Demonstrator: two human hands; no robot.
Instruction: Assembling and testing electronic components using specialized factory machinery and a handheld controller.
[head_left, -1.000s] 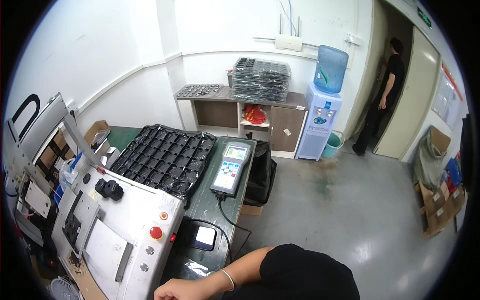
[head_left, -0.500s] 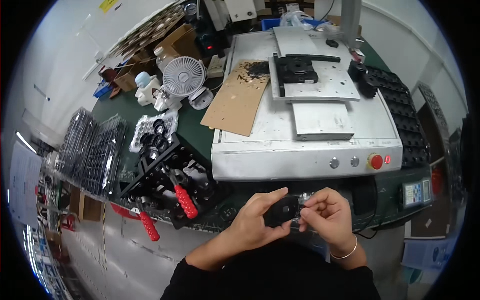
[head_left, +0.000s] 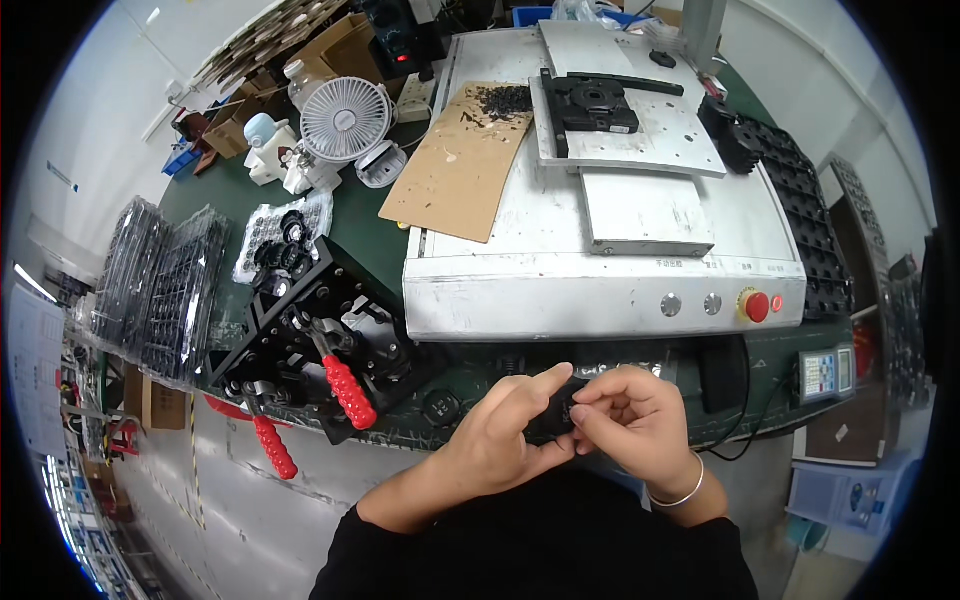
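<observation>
Between my two hands, close in front of my body, is a small black plastic part. My left hand grips it from the left, thumb and fingers on opposite sides. My right hand pinches at the part's right edge with thumb and forefinger; whether a smaller piece sits in that pinch is hidden. A bracelet circles my right wrist. Left of my left hand, a round black part lies on the green table. A black clamping fixture with red-handled toggle clamps stands farther left.
Beyond my hands stands a white machine with a red stop button and a black part on its plate. Cardboard with black scraps lies on it. A fan, stacked trays and a handheld meter surround it.
The view has shifted a little, so the bench things sit lower-left to higher in it. My right hand has closed in on the black part, covering more of it.
</observation>
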